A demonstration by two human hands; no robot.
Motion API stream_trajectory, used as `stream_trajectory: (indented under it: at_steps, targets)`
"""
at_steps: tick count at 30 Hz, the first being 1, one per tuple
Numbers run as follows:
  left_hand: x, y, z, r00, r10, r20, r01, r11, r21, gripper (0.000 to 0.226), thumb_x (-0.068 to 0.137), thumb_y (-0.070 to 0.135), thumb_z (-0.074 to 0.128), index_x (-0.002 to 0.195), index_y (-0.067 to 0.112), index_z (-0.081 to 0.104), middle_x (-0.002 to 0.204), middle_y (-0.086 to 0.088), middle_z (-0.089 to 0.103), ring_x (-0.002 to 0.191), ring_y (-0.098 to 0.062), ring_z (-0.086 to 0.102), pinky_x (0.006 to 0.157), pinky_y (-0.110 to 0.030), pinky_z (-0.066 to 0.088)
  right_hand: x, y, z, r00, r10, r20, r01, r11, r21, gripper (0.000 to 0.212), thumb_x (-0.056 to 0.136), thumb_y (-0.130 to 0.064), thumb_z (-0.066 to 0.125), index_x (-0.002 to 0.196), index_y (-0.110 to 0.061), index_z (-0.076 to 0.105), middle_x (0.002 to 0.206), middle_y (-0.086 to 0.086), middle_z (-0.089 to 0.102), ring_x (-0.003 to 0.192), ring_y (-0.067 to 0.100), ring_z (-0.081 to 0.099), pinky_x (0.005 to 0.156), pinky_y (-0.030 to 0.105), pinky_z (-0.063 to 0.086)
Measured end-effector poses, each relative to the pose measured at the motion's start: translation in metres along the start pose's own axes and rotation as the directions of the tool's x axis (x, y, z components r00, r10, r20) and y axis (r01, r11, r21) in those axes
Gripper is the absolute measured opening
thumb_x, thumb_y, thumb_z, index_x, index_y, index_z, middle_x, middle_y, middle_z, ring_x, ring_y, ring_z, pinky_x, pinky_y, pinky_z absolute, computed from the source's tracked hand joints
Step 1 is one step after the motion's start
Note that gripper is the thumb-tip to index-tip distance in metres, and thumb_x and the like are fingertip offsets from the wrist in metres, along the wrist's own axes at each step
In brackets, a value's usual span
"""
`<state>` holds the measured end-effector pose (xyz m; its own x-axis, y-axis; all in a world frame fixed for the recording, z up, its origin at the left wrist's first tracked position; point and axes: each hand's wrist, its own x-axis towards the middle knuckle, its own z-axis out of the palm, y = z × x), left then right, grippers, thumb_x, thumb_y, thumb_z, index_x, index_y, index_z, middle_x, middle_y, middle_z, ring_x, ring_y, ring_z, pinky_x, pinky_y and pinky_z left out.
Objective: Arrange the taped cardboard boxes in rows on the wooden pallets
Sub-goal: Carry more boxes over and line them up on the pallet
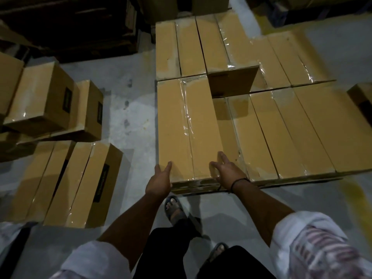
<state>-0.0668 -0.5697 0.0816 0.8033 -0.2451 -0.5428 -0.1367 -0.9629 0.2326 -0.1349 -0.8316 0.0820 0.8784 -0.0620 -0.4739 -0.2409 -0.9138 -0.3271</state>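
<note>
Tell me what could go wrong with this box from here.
1. The top box sits at the near edge of the lower boxes. If pulled or nudged, it might drop toward the sandalled foot just below.
2. The left hand and right hand only rest on its near end, and the glossy tape may let them slip.
</note>
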Motion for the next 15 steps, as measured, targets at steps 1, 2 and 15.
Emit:
stream_trajectory:
  at_steps: [1,2,15]
  targets:
    - [0.001,-0.001,0.000,1.000,0.001,0.005,-0.001,1.000,0.002,0.091,0.096,0.024,0.069,0.163,0.034,0.009,0.158,-0.015,0.020,0.134,-0.037,0.050,0.108,-0.045,0.048,0.001,-0.001,0.001,1.000,0.004,0.000,-0.004,1.000,0.000,0.065,0.090,-0.014,0.072,0.146,-0.034,0.045,0.169,0.004,-0.004,0.130,0.034,0.052,0.105,0.045,0.051]
    - [0.001,-0.001,-0.001,1.000,0.003,0.008,-0.003,1.000,0.002,0.091,0.096,0.023,0.069,0.163,0.034,0.009,0.158,-0.015,0.020,0.134,-0.037,0.050,0.109,-0.045,0.047,0.002,-0.001,0.002,1.000,0.007,-0.002,-0.007,1.000,0.000,0.065,0.091,-0.013,0.072,0.146,-0.034,0.045,0.169,0.004,-0.004,0.130,0.034,0.052,0.105,0.045,0.051]
    - [-0.011,0.003,-0.025,1.000,0.006,-0.001,-0.006,1.000,0.019,0.083,0.096,0.028,0.070,0.162,0.029,0.020,0.170,-0.013,0.006,0.139,-0.036,0.047,0.108,-0.043,0.047,-0.007,-0.023,-0.020,0.997,0.071,0.012,-0.070,0.992,-0.107,0.054,0.094,-0.026,0.067,0.145,-0.026,0.048,0.164,0.009,0.016,0.139,0.036,0.032,0.110,0.050,0.043]
